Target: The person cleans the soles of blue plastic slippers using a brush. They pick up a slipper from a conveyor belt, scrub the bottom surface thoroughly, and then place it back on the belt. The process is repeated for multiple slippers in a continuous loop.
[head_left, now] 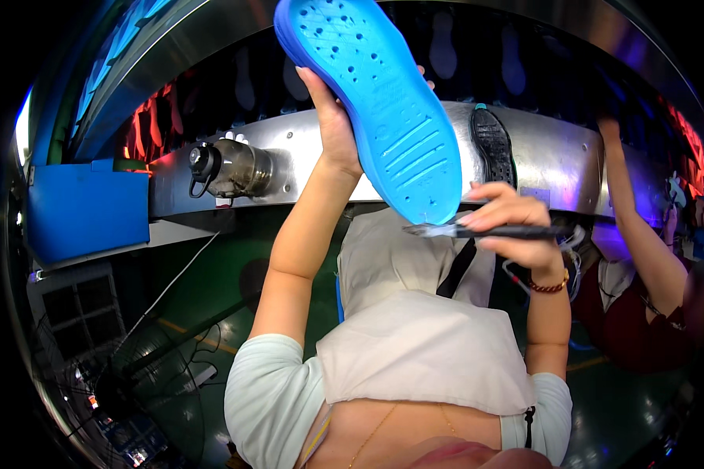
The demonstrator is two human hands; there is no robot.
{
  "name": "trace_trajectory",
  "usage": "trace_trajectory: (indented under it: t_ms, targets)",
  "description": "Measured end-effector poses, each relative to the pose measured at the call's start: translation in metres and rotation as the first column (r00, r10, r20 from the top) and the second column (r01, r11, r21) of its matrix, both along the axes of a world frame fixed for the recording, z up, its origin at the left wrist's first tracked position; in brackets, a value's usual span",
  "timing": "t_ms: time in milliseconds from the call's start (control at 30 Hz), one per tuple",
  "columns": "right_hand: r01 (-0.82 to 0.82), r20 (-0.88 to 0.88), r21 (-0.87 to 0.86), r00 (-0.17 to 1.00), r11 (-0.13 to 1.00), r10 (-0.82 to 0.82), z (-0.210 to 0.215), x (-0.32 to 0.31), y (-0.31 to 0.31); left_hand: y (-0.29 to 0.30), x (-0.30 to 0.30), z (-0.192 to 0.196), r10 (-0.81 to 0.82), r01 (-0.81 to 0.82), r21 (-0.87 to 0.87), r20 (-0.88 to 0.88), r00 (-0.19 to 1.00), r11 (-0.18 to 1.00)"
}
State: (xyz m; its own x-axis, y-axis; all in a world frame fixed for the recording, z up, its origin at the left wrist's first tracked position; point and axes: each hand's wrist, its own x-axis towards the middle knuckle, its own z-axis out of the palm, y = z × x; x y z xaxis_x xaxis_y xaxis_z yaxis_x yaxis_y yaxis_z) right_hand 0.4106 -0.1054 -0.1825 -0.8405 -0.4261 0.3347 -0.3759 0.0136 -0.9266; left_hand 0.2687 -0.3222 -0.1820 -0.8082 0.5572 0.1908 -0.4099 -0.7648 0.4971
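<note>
Closest to the camera, at the lower edge, sits the person's own chest, covered by a pale beige apron [426, 352] over a light short-sleeved top; both forearms rise from it toward the work.

Item in hand: a bright blue shoe sole [375, 102], tread side facing the camera, tilted with its toe toward the upper left and its heel toward the lower right. It is raised above the apron, in front of a curved steel conveyor housing [555, 156].

Left hand [332, 117]: closed around the sole's left edge near mid-length, thumb on the tread face, fingers hidden behind.

Right hand [516, 227]: closed on a slim dark-handled brush [485, 231] held roughly level. The brush tip points left and lies at the sole's heel edge; actual contact cannot be confirmed. A beaded bracelet [551, 286] circles that wrist.

Surroundings: a black shoe sole [493, 144] stands upright on the steel housing, just right of the blue sole. A cylindrical metal motor [231, 168] projects from the housing at left. A blue bin [86, 207] sits further left. At the right edge, another worker in a dark red top [641, 328] reaches an arm up to the housing. Green floor [211, 289] lies below, with cables trailing across it.
</note>
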Motion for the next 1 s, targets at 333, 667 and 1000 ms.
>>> trace_trajectory:
  t_ms: [333,667,1000]
  targets:
    - [0.367,0.295,-0.407,0.919,0.836,-0.260,0.005,0.010,-0.041,0.019,0.064,0.017,0.178,-0.158,-0.240,0.065,0.982,0.958]
    - [0.141,-0.083,0.018,0.987,0.990,-0.139,0.019,0.004,-0.031,0.019,0.047,0.001,0.086,-0.079,-0.069,0.111,0.990,0.995]
    - [0.258,-0.139,0.095,0.960,0.962,-0.244,0.041,-0.010,-0.017,0.011,0.031,-0.012,-0.174,0.143,0.146,0.230,0.957,0.979]
